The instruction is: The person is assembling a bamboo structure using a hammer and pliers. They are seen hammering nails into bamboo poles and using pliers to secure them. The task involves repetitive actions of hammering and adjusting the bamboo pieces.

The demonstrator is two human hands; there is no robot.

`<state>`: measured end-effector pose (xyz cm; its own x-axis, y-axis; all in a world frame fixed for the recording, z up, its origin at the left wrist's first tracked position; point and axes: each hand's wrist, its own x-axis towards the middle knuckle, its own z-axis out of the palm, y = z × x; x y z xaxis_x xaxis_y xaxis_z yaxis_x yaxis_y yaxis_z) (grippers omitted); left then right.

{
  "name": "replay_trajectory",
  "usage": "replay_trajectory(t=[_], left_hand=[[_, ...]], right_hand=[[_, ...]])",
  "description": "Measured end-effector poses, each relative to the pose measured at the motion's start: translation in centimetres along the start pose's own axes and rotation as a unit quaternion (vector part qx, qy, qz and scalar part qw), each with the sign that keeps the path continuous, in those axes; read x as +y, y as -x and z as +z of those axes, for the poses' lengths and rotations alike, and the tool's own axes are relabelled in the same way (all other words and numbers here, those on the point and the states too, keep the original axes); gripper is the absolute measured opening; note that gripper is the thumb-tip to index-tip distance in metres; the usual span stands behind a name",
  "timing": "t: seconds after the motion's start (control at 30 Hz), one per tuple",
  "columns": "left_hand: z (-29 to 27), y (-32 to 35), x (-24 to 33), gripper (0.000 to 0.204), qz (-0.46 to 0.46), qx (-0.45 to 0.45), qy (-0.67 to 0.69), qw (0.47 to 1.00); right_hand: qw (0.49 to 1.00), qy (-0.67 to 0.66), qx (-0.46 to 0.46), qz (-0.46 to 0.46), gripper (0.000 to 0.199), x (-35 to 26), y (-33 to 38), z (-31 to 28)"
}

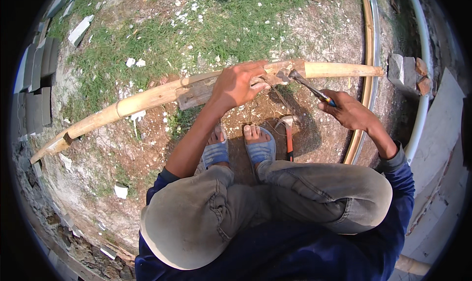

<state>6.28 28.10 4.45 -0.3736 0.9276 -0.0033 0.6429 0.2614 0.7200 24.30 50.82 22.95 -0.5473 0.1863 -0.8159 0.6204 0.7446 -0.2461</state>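
Note:
A long bamboo pole (157,92) lies crosswise in front of me, with a weathered wooden board (196,95) against its near side. My left hand (239,84) grips the pole and board near the middle, its fingers over the top and its thumb on the near side. My right hand (348,109) is closed round the handle of metal pincers (314,90). Their dark head is near the pole, just right of a darker, rough patch (283,74); whether it touches the pole, I cannot tell. A claw hammer (289,140) with an orange-red handle lies by my right foot.
A wooden strip and metal pipe (369,49) run lengthwise under the pole's right end. Beyond are a concrete block (400,70) and a pale pipe (424,45). Grey tiles (39,69) stack at left. White fragments (121,190) dot the grassy ground.

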Motion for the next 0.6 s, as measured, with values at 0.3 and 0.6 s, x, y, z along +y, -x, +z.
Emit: replay_trajectory(t=[0.3, 0.6], left_hand=[[-0.3, -0.3, 0.4, 0.032, 0.01, 0.005, 0.032, 0.999], [0.4, -0.3, 0.0, 0.029, 0.029, 0.034, 0.029, 0.999]], right_hand=[[0.964, 0.233, 0.088, -0.094, 0.041, -0.4, -2.0, -0.2], [0.932, 0.344, 0.08, -0.084, 0.046, -3.1, -1.8, 0.8]])
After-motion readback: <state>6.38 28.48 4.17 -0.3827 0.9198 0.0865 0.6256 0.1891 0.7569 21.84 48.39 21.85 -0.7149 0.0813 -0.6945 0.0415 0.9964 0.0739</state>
